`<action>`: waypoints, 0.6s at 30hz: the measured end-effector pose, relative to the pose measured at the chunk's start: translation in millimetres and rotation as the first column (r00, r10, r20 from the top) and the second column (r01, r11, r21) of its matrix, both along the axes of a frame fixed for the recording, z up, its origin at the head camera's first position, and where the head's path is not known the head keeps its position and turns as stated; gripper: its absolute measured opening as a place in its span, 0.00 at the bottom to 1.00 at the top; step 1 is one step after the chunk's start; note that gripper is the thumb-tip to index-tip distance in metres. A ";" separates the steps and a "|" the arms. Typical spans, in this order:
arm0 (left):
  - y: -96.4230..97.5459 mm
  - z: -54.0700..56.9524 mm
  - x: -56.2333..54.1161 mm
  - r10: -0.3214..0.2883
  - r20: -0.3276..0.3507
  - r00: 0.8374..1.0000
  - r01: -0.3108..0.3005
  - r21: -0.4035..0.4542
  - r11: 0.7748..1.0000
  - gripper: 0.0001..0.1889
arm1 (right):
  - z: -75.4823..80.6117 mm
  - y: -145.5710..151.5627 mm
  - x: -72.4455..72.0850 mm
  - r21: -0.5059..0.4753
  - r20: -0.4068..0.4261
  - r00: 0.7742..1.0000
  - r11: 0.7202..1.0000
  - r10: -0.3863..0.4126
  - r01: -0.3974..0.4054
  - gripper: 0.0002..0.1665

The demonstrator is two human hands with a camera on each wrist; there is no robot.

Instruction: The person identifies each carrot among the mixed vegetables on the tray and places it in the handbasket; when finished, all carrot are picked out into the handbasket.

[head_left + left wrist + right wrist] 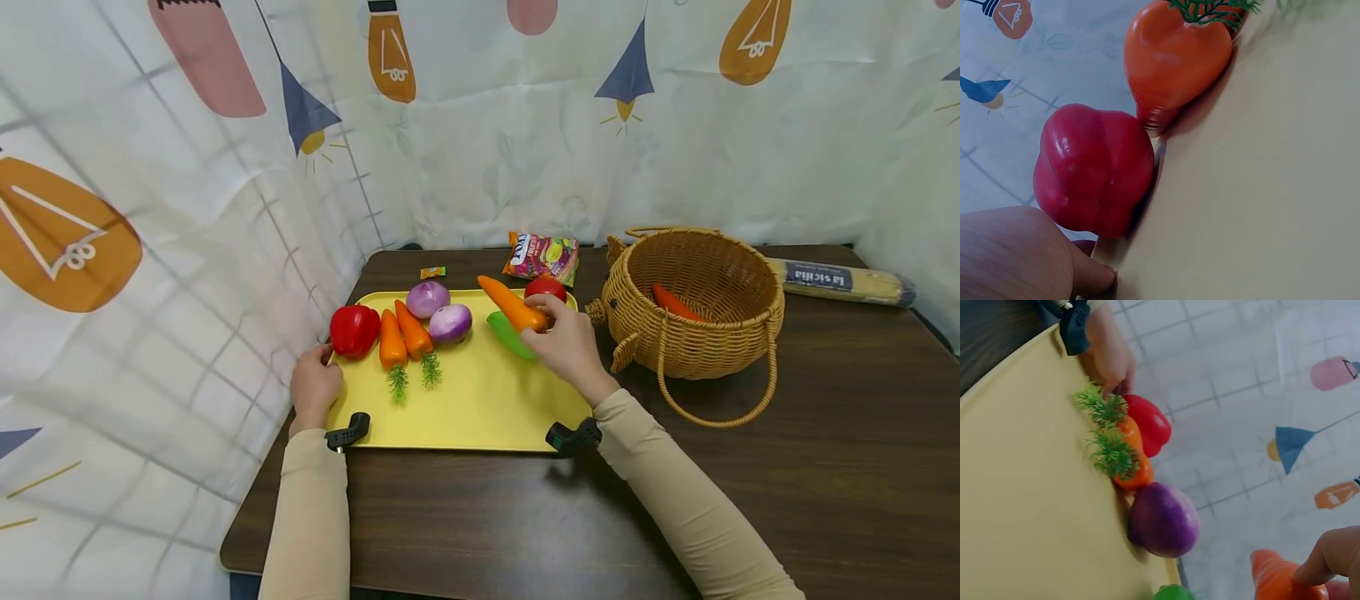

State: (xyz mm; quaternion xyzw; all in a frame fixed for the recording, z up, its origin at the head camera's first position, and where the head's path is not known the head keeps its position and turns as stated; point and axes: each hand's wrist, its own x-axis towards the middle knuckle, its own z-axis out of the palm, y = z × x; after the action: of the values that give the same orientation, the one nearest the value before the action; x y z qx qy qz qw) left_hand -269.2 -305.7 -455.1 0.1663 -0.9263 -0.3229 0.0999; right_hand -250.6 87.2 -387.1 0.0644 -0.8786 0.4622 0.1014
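Carrot [504,298], one, held over the tray [472,408] at right, its thick end pinched by the right hand [566,340], best moved with a light, steady hold clear of the green vegetable [509,336], while the left hand [315,387] grips the tray's left edge beside the pepper [355,332].

Held carrot [506,302], red pepper [355,332]: smooth, glossy, plastic-looking. Tray [465,408]: smooth, matt. Basket [708,357]: rough woven wicker. Tabletop [465,517]: wood-grained.
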 end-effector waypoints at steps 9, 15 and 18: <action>-0.3 2.3 0.5 -0.003 0.009 1.000 0.003 0.003 1.000 0.24 | 11.2 14.3 -1.1 -0.078 -0.131 0.991 0.997 -0.013 0.003 0.24; 0.7 3.3 1.1 0.003 0.009 1.000 -0.003 0.000 1.000 0.24 | 20.8 25.2 0.0 -0.116 -0.187 0.982 0.993 -0.027 0.005 0.24; 1.1 4.0 0.9 0.004 0.007 1.000 -0.004 -0.001 1.000 0.24 | 26.2 30.2 0.6 -0.132 -0.231 0.972 0.991 -0.031 0.000 0.25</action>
State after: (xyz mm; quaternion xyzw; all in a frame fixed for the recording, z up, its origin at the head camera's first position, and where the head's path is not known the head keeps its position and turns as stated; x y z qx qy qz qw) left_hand -268.3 -304.6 -451.1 0.1695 -0.9264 -0.3218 0.0973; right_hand -250.0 117.3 -360.9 0.1046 -0.8288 0.5075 0.2113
